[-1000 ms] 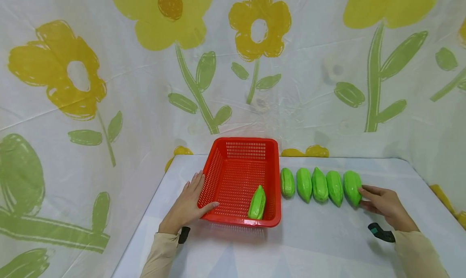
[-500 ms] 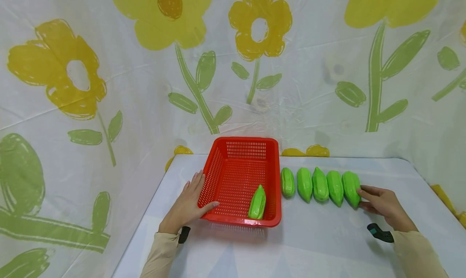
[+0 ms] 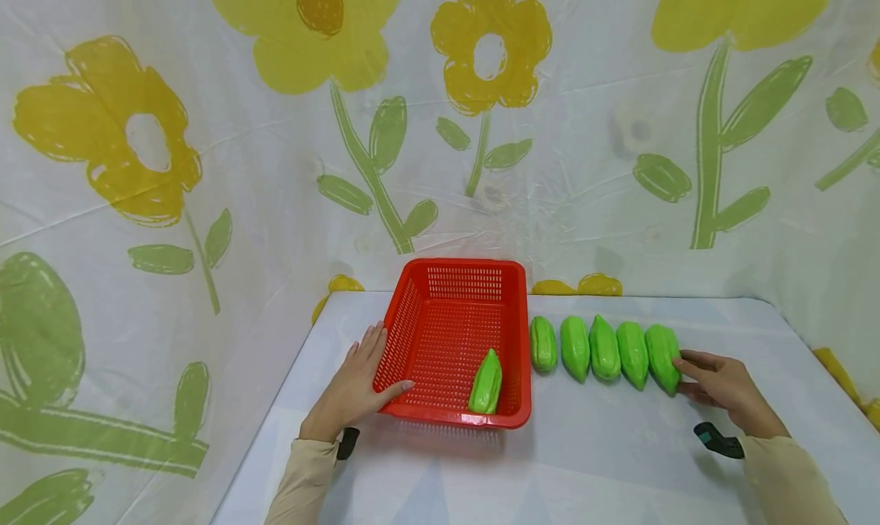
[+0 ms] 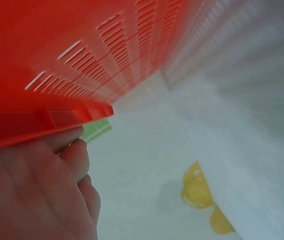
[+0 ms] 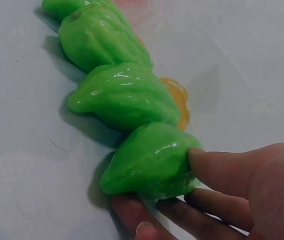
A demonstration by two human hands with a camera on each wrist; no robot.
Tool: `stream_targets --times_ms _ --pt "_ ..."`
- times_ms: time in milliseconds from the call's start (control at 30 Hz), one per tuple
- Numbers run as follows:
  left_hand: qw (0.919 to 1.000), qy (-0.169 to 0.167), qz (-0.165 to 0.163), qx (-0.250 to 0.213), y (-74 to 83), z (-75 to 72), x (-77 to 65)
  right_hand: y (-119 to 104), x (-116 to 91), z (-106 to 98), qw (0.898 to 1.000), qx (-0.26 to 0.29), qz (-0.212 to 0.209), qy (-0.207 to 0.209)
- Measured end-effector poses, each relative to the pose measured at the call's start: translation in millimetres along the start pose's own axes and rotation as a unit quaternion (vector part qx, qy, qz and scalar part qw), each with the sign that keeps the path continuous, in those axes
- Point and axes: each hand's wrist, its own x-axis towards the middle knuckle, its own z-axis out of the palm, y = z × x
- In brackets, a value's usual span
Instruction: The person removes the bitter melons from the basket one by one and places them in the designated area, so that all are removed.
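Observation:
A red slotted basket [image 3: 464, 282] stands on the white table, with one glossy green star fruit [image 3: 486, 384] near its front right corner. My left hand [image 3: 354, 384] rests on the basket's front left corner, its fingers straight along the outer left side and its thumb over the rim. To the basket's right runs a row of several matching green fruits. My right hand [image 3: 725, 387] holds the rightmost star fruit [image 5: 151, 157], thumb on its far end and fingers round its outer side. That fruit sits against its neighbour [image 5: 124, 95], lying on the table.
The row's other fruits are the leftmost one [image 3: 543, 345] beside the basket wall, then a second [image 3: 574, 349] and a third [image 3: 605, 349]. White cloth with printed yellow flowers [image 3: 490, 55] hangs behind the table [image 3: 584, 448] and along its sides.
My right hand and the rightmost star fruit have shifted slightly left, closing the gap to the neighbouring fruit. My left hand and the basket have stayed put.

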Motion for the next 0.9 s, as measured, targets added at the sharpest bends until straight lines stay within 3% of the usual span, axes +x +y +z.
stream_targets --times_ms 267,700,900 --pt "1.0000 0.003 -0.003 -0.002 0.3 -0.3 -0.5 -3.7 -3.1 -6.8 0.998 -0.055 0.015 -0.016" --pt "1.0000 -0.004 -0.006 -0.007 -0.4 -0.1 0.4 -7.8 -6.5 -13.7 0.999 -0.045 0.017 0.010" --pt "1.0000 -0.003 -0.004 -0.001 -2.5 1.3 1.4 -13.7 -10.8 -13.2 0.998 -0.054 -0.010 0.028"
